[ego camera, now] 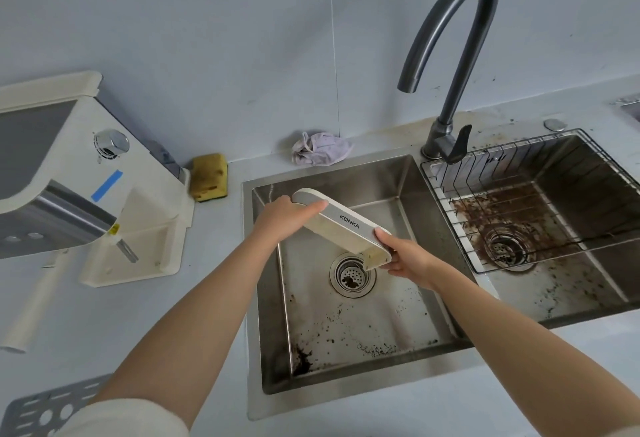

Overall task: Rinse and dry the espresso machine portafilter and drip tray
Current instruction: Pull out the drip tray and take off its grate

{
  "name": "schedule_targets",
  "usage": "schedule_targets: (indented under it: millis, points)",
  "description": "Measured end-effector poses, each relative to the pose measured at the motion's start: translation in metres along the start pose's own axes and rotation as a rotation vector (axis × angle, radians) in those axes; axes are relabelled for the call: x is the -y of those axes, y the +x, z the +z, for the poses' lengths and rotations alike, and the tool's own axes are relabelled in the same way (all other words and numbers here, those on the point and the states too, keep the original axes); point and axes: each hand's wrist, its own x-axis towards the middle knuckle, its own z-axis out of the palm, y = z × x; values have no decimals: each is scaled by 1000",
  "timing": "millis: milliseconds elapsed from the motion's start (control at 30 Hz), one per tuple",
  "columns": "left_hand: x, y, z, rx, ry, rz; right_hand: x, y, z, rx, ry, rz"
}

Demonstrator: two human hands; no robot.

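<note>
Both hands gripped the drip tray. The left hand was curled round its upper end, and the right hand clasped its lower end with the thumb on top. The tray hung tilted above the left basin of the sink, touching nothing, with its low end over the drain strainer.

I saw no water coming from the faucet. Once water ran, I think the smooth plastic could become slippery and the tray could drop into the basin. A strong stream on the sloped tray could also splash onto the counter. The basin floor carried dark coffee specks, so a tray set down there would probably get dirty again. The cloth lay behind the sink, so reaching for it would leave only one hand on the tray.
</note>
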Motion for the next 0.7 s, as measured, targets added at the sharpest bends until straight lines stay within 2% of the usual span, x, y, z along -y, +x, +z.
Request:
schedule_targets:
  millis: [433, 700]
  points:
    - [1, 0, 8, -11, 254, -109, 7, -9, 9, -13, -194, 180]
    - [5, -5, 6, -29, 245, -115, 12, -12, 12, -39, -243, 176]
